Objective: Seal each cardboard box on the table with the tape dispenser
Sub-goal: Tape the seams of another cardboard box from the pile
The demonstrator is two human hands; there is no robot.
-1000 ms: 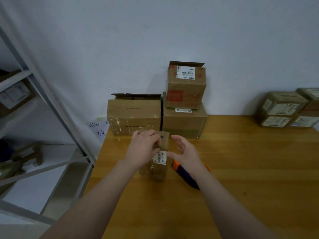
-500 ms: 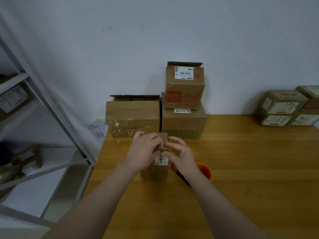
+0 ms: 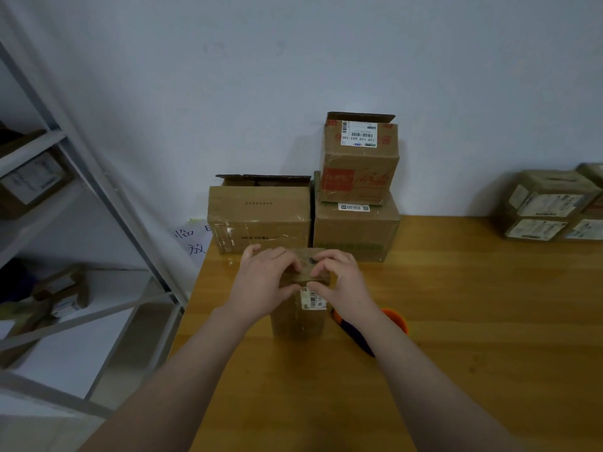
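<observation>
Right hand point(image 3: 347, 287) now on small box point(image 3: 295, 321)

On the white shipping label point(image 3: 359, 134) of the top stacked box point(image 3: 359, 171), at the back edge of the table point(image 3: 456, 288): "159-159 A03 160", among barcodes. On the open left box point(image 3: 259, 216): faint "NEW PA…", rest unclear. On the paper sheet point(image 3: 192, 239) off the back left corner: handwritten "临" and "放". On the barcode label point(image 3: 312, 298) of the small box point(image 3: 297, 321): digits too small to read.
</observation>
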